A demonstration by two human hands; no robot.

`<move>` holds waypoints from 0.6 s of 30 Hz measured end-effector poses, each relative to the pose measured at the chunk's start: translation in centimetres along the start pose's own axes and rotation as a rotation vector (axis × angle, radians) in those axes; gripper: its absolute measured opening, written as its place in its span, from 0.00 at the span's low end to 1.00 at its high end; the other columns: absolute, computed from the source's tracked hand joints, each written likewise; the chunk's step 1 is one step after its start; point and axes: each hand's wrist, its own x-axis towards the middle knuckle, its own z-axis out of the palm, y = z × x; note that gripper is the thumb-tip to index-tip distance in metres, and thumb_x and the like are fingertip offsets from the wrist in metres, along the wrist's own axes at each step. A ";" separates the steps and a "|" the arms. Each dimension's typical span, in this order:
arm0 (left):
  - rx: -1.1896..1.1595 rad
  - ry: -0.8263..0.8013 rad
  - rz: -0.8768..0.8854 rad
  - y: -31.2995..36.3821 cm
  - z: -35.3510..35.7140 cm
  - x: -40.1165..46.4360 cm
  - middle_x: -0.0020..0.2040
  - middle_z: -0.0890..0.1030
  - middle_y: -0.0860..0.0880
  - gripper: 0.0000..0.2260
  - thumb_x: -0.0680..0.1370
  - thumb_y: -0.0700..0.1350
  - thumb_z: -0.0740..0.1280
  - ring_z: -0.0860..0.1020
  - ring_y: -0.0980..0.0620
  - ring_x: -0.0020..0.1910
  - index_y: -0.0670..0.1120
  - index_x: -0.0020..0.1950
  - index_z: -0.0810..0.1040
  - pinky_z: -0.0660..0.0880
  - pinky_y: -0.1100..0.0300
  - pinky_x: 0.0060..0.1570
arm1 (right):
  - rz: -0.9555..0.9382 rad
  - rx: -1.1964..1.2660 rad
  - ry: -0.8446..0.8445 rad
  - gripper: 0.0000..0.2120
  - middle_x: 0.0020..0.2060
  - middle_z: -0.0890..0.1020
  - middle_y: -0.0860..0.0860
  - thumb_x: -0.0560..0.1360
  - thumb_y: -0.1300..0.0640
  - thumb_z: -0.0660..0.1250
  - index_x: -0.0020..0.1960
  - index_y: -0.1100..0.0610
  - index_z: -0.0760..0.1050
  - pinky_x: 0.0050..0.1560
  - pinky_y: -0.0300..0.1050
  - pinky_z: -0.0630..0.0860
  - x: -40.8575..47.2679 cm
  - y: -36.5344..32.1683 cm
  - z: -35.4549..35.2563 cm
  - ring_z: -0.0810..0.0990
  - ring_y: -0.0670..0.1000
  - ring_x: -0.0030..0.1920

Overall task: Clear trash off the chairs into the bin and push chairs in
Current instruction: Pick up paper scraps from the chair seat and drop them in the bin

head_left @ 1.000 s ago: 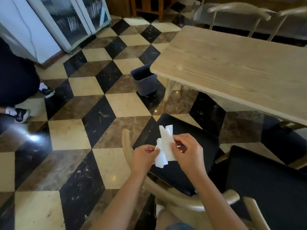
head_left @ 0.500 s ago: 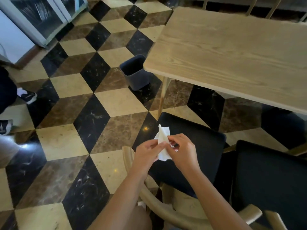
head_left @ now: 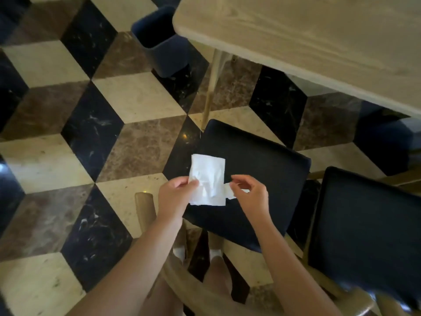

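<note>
Your left hand (head_left: 176,192) and right hand (head_left: 249,192) each pinch an edge of the napkin (head_left: 208,180) above the chair (head_left: 252,176) seat, bin (head_left: 160,41) well apart.

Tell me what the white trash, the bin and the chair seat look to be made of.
White trash: thin tissue paper, matte, creased and limp between the hands. Bin: probably plastic, dark blue-grey, smooth with a dull sheen. Chair seat: dark padded cushion, matte; fabric or leatherette, unclear. Its frame looks like pale wood.
</note>
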 end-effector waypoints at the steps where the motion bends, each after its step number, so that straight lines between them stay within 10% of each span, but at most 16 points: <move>1: -0.007 0.024 -0.008 -0.3 -0.1 0.7 0.41 0.79 0.48 0.04 0.73 0.44 0.70 0.76 0.50 0.43 0.47 0.47 0.79 0.72 0.61 0.38 | 0.071 -0.042 0.053 0.09 0.48 0.81 0.47 0.74 0.58 0.69 0.54 0.52 0.79 0.40 0.29 0.74 1.2 1.8 0.0 0.78 0.44 0.45; 11: -0.002 0.111 -0.094 -3.1 1.0 3.8 0.43 0.79 0.51 0.04 0.74 0.44 0.69 0.77 0.53 0.45 0.46 0.48 0.80 0.72 0.64 0.39 | 0.041 -0.596 0.032 0.20 0.63 0.74 0.56 0.74 0.58 0.68 0.65 0.59 0.72 0.55 0.51 0.74 7.0 12.6 6.0 0.69 0.56 0.64; 18: -0.037 0.107 -0.113 -3.8 1.6 4.2 0.48 0.80 0.52 0.09 0.74 0.44 0.70 0.77 0.54 0.48 0.46 0.53 0.81 0.77 0.62 0.46 | -0.001 -0.766 0.026 0.13 0.58 0.75 0.60 0.74 0.68 0.65 0.58 0.64 0.73 0.48 0.53 0.76 8.2 15.1 8.5 0.71 0.60 0.59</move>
